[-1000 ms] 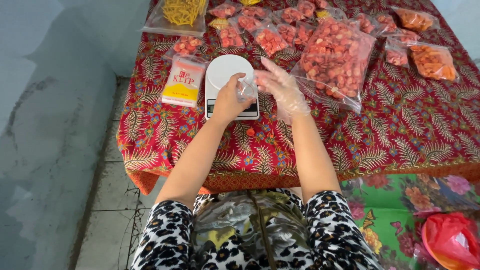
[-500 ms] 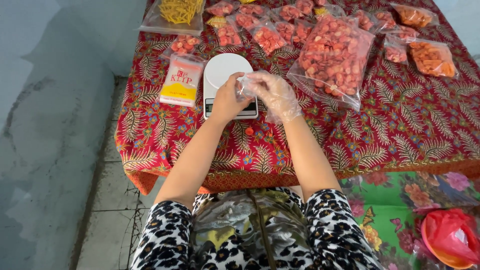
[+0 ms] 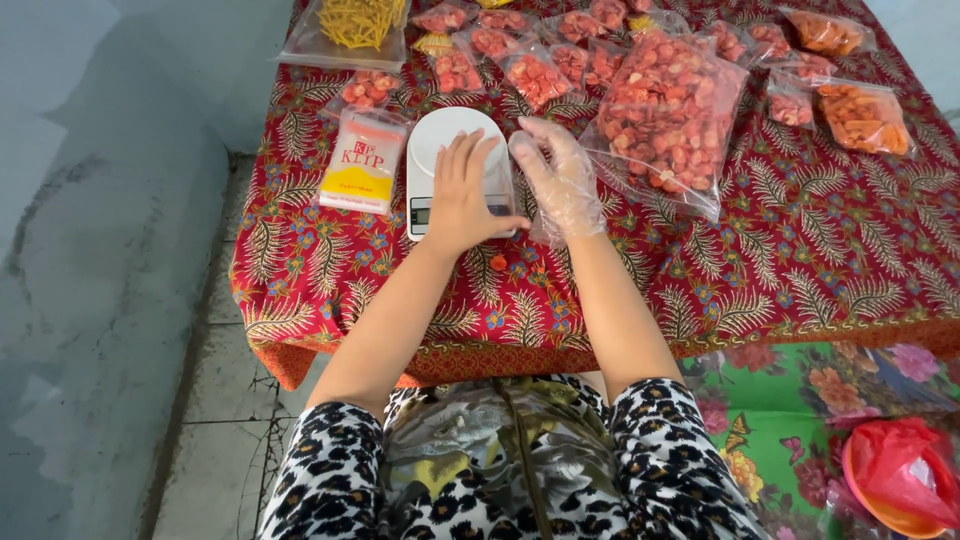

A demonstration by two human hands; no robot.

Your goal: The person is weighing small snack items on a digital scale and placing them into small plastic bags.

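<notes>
My left hand (image 3: pixel 462 195) is bare and lies flat on a white kitchen scale (image 3: pixel 440 130), fingers spread, hiding part of the platform and display. Its thumb reaches toward the loose cuff of the clear plastic glove on my right hand (image 3: pixel 558 180). My right hand hovers just right of the scale with its fingers apart and nothing in it. A large clear bag of red-orange snack pieces (image 3: pixel 665 120) lies just right of my right hand. One loose orange piece (image 3: pixel 498 263) sits on the cloth below the scale.
A red patterned cloth (image 3: pixel 800 260) covers the low table. A white-and-yellow packet (image 3: pixel 362 165) lies left of the scale. Several small filled bags (image 3: pixel 535 75) sit behind it, orange ones (image 3: pixel 860 115) far right. A red bag in an orange bowl (image 3: pixel 900 470) is on the floor.
My left hand has left the glove on my right hand and settled flat on the scale. My right hand has opened its fingers and shifted slightly right.
</notes>
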